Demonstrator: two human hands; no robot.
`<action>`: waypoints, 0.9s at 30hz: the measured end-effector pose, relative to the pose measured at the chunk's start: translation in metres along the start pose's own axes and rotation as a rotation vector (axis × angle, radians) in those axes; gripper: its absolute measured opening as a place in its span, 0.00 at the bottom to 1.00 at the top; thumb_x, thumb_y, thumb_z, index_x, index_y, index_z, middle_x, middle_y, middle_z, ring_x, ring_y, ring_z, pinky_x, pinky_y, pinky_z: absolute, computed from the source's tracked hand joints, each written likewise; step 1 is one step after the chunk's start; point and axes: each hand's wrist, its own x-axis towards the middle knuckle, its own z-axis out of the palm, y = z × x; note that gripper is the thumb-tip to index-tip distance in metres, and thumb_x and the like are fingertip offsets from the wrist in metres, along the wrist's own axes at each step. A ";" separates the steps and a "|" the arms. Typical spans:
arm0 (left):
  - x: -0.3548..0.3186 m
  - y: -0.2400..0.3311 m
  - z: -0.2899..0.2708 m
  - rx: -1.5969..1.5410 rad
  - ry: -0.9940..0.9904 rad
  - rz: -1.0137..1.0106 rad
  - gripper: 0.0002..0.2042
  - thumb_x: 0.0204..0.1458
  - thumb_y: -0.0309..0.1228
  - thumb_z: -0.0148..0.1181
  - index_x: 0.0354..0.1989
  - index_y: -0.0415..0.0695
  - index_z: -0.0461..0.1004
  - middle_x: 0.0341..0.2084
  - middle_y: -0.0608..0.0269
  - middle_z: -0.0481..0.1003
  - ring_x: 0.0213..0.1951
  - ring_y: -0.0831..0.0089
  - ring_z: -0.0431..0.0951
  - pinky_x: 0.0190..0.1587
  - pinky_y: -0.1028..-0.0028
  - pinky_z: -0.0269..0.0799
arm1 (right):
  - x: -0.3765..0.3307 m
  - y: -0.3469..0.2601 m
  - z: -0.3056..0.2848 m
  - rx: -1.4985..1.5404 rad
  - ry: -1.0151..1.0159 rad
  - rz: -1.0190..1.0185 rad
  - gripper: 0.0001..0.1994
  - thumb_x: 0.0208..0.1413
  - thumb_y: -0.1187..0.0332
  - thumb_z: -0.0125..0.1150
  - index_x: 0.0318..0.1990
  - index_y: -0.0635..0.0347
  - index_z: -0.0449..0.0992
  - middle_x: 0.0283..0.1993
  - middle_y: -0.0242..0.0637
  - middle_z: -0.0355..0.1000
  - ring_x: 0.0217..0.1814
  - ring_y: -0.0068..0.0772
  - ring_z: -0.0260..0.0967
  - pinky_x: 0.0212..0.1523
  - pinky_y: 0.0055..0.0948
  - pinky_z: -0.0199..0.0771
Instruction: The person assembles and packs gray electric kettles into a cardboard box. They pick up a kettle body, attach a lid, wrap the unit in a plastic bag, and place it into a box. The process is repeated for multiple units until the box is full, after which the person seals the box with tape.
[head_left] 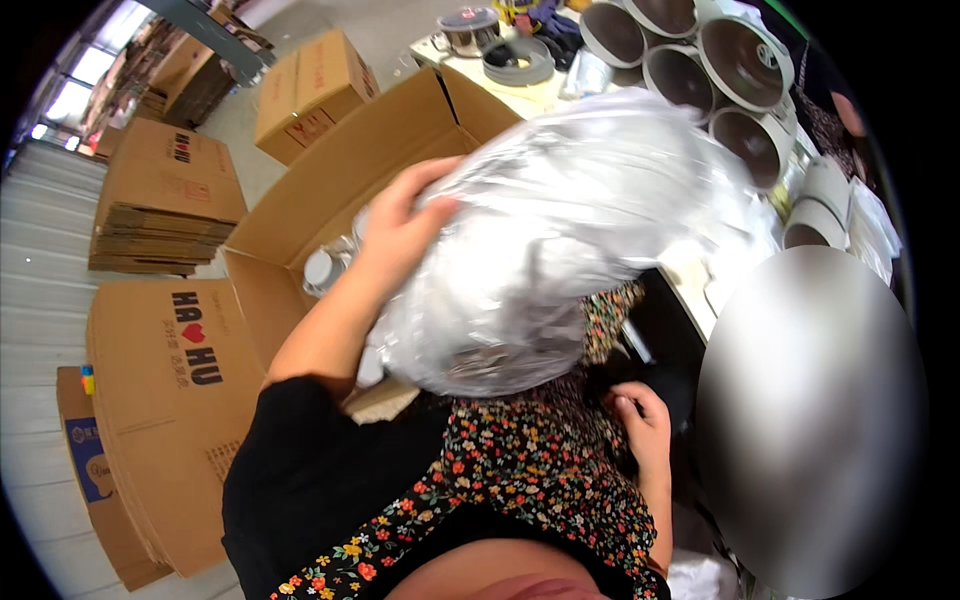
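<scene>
A large, shiny bundle in clear plastic wrap (560, 220) hangs in front of me above the floral apron, smeared by motion. What the wrap holds is hard to make out, but it looks silvery. My left hand (405, 220) is closed on the bundle's left side. Low on the right, beside the apron, is my right hand (642, 415), its fingers curled; whether anything is in them is hidden. Left of the bundle, a large cardboard box (270, 215) stands with its flaps up, and a grey-white round-topped item (321, 268) shows inside it.
Several pale cylindrical vessels with dark insides (745, 62) lie stacked on the table at the back right. A lidded pot (468, 30) and grey rings (517, 62) stand left of them. Flattened cartons (170, 195) and a closed carton (312, 92) are leftward. A blurred grey oval covers the right side.
</scene>
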 end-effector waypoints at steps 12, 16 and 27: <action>0.085 -0.196 -0.097 1.380 -0.485 -0.130 0.14 0.48 0.34 0.53 0.44 0.46 0.73 0.38 0.51 0.75 0.39 0.57 0.75 0.43 0.64 0.70 | 0.011 0.015 -0.019 -0.326 -0.080 0.022 0.05 0.49 0.76 0.57 0.35 0.63 0.74 0.33 0.42 0.71 0.37 0.42 0.69 0.40 0.30 0.68; 0.061 -0.285 -0.118 1.618 -0.880 -0.270 0.16 0.52 0.32 0.41 0.43 0.43 0.74 0.41 0.49 0.74 0.44 0.56 0.74 0.48 0.61 0.68 | -0.021 0.001 -0.041 -0.289 0.008 0.130 0.06 0.49 0.75 0.58 0.35 0.63 0.74 0.33 0.42 0.71 0.36 0.42 0.69 0.38 0.30 0.69; 0.016 -0.360 -0.100 1.430 -0.752 -0.560 0.23 0.48 0.39 0.53 0.55 0.50 0.64 0.52 0.53 0.66 0.55 0.57 0.64 0.57 0.61 0.58 | -0.131 -0.014 -0.263 -0.180 1.146 0.164 0.12 0.55 0.64 0.55 0.40 0.62 0.73 0.32 0.28 0.70 0.35 0.22 0.66 0.38 0.21 0.66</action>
